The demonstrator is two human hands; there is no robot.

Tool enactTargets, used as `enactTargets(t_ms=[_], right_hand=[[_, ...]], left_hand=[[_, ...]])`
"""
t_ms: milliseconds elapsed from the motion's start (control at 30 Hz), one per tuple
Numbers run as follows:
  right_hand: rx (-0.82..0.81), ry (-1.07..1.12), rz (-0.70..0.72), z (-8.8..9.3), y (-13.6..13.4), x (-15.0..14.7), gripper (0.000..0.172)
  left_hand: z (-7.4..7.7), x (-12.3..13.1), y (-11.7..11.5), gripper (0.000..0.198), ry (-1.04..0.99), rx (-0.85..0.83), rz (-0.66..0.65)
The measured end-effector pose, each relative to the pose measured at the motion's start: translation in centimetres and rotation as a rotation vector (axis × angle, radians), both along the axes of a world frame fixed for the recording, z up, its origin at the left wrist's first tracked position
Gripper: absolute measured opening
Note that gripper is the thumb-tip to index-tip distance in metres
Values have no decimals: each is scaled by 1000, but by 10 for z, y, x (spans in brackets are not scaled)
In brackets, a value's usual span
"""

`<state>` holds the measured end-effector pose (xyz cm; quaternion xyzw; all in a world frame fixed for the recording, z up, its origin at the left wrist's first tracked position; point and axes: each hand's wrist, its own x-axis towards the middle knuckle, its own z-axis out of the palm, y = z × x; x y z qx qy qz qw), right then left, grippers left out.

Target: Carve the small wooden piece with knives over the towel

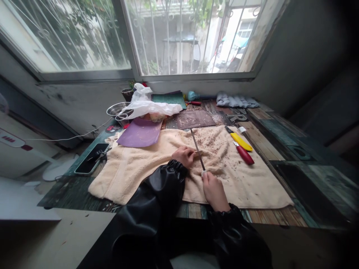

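My right hand (pixel 215 189) is closed around the handle of a long, thin dark file (pixel 194 140), which points away from me over a beige towel (pixel 157 160). My left hand (pixel 183 155) is closed, pinching a small, light wood-coloured piece (pixel 198 152) that meets the file's side. Most of this piece is hidden by the fingers and the file, so its shape is unclear. Brown shavings lie scattered on the towel beyond and right of my hands. To the right rest a yellow-handled cutter (pixel 242 141) and a red-handled knife (pixel 245 155).
A purple sheet (pixel 140 132) and a brown sheet (pixel 195 118) lie at the towel's far edge. Behind are a white plastic bag (pixel 157 108), a metal bowl (pixel 113 109), a green mat (pixel 168 100) and grey packets (pixel 237 101). A phone (pixel 92 158) lies left, near the table's edge.
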<state>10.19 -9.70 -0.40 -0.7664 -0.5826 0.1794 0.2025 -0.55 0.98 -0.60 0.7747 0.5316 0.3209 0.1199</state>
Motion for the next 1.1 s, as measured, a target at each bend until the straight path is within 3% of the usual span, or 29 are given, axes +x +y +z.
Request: enactTargets(t_ms=[867, 1100], right_hand=[[-113, -28, -6, 2, 5, 5, 35], [-137, -18, -13, 3, 22, 6, 35]], left_hand=[[-6, 0, 1, 19, 2, 59, -21], [-9, -1, 6, 16, -17, 59, 0]])
